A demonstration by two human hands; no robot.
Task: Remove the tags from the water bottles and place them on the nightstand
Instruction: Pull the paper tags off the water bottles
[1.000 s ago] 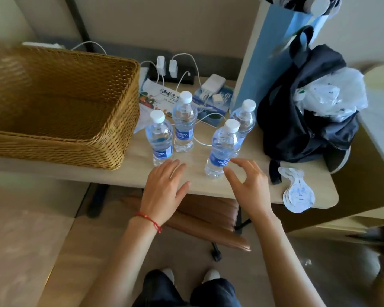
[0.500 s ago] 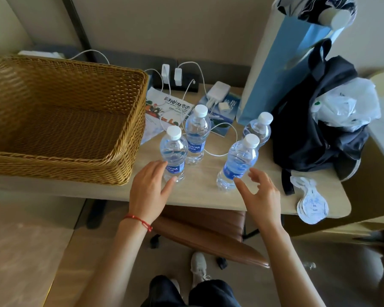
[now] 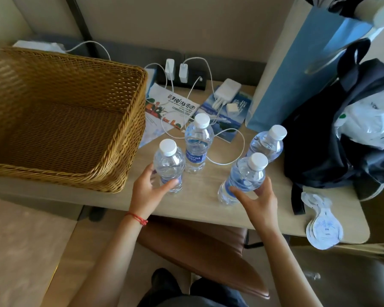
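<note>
head cam | looks forward-down, steep | close over desk (image 3: 197, 202) edge | single view

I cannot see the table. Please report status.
Left hand grips near-left bottle. Right hand grips near-right bottle. Tags piled at table edge. Charger cable lies between bottles.

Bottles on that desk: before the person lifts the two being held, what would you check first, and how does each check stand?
1. Left hand grips the near-left bottle: ok.
2. Right hand grips the near-right bottle: ok.
3. Caps on all four bottles: ok.
4. No tags left on the necks; the removed tags lie at the desk's right edge: ok.
5. The white cable is clear of the held bottles: cannot tell; it loops close behind.
6. Nightstand in view: not ok.
</note>
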